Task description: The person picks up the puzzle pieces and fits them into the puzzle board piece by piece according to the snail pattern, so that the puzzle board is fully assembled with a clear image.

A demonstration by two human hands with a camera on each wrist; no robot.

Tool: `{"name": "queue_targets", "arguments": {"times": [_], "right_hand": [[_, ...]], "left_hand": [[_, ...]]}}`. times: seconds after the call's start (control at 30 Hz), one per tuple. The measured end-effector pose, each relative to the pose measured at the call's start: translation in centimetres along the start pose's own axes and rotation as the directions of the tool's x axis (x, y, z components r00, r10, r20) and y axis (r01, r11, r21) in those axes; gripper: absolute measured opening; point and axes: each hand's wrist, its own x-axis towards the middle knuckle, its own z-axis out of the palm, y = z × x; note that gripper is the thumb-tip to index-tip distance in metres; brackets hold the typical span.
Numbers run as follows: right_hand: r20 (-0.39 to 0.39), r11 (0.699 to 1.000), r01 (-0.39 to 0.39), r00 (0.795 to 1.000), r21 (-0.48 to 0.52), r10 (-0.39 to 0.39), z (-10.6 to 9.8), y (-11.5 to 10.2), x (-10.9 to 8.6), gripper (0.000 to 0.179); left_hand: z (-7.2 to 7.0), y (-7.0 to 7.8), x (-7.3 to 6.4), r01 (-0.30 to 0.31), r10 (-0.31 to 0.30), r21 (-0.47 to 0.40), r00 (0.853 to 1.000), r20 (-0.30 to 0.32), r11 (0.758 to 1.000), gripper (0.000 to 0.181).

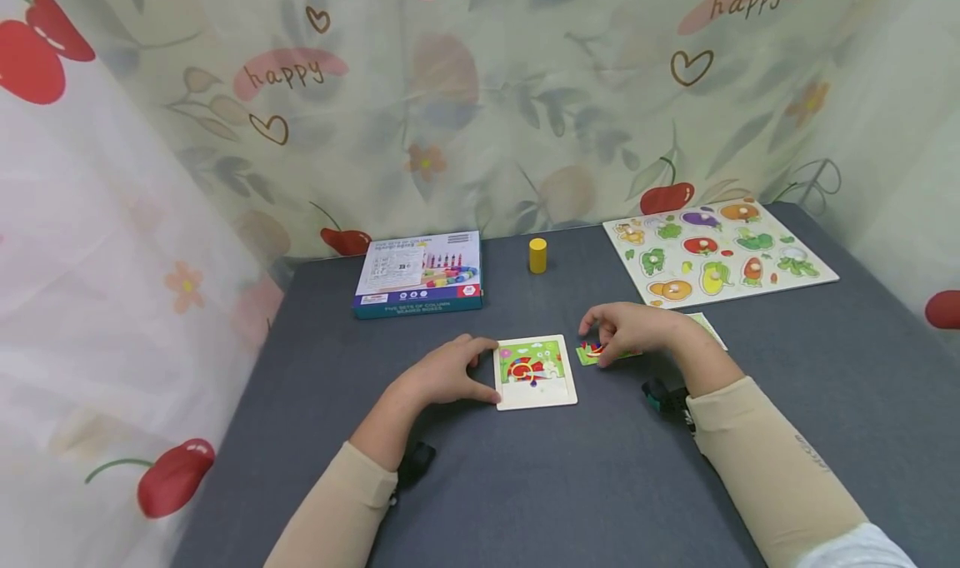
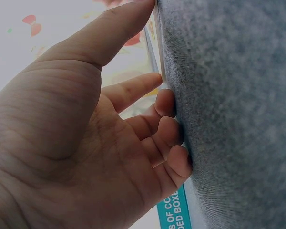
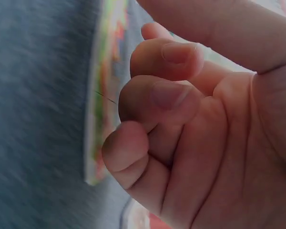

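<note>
A small square puzzle board [image 1: 536, 396] with a pale frame and a colourful picture lies on the table. Along its left edge, my left hand [image 1: 444, 374] spreads thumb and index finger to the two left corners. The left wrist view shows the other fingertips [image 2: 169, 130] bent down at the cloth. To the right, my right hand [image 1: 637, 333] hovers over a flat green picture piece [image 1: 586, 356] with red and blue on it, partly hidden by the hand. Its thumb is at the near edge; the index finger arches above. In the right wrist view, the other fingers [image 3: 157, 98] curl loosely.
Behind stand a beaded-boxes carton [image 1: 418, 275] at left and a yellow cylinder [image 1: 537, 256]. A large vegetable puzzle board [image 1: 720, 253] lies at back right. A pale-edged card [image 1: 708, 331] shows past my right wrist. Printed curtains [image 1: 487, 135] close off the back and sides.
</note>
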Motion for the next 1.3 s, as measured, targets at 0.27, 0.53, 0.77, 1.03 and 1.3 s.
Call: {"name": "queue_targets", "arguments": {"times": [0.27, 0.53, 0.77, 1.03, 1.3], "right_hand": [[-0.038, 0.998, -0.055, 0.998, -0.043, 0.054, 0.8, 0.1, 0.8, 0.039], [-0.002, 0.998, -0.04, 0.999, -0.048, 0.04, 0.9, 0.2, 1.0, 0.036], [-0.005, 1.0, -0.003, 1.0, -0.027, 0.003, 1.0, 0.3, 0.9, 0.038], [-0.023, 0.999, -0.018, 1.0, -0.027, 0.017, 1.0, -0.2, 0.7, 0.037], [-0.129, 0.996, -0.008, 0.992, -0.085, -0.003, 0.7, -0.9, -0.1, 0.036]], "left_hand": [[-0.2, 0.2, 0.0, -0.009, 0.009, -0.001, 1.0, 0.0, 1.0, 0.082], [-0.2, 0.1, 0.0, -0.003, 0.003, -0.004, 1.0, 0.002, 1.0, 0.083], [-0.1, -0.1, 0.1, 0.001, -0.001, -0.003, 1.0, 0.004, 1.0, 0.083], [-0.1, 0.0, 0.1, 0.002, -0.002, -0.002, 1.0, -0.001, 1.0, 0.083], [-0.1, 0.1, 0.1, 0.003, -0.003, -0.004, 1.0, 0.007, 1.0, 0.082]]}}
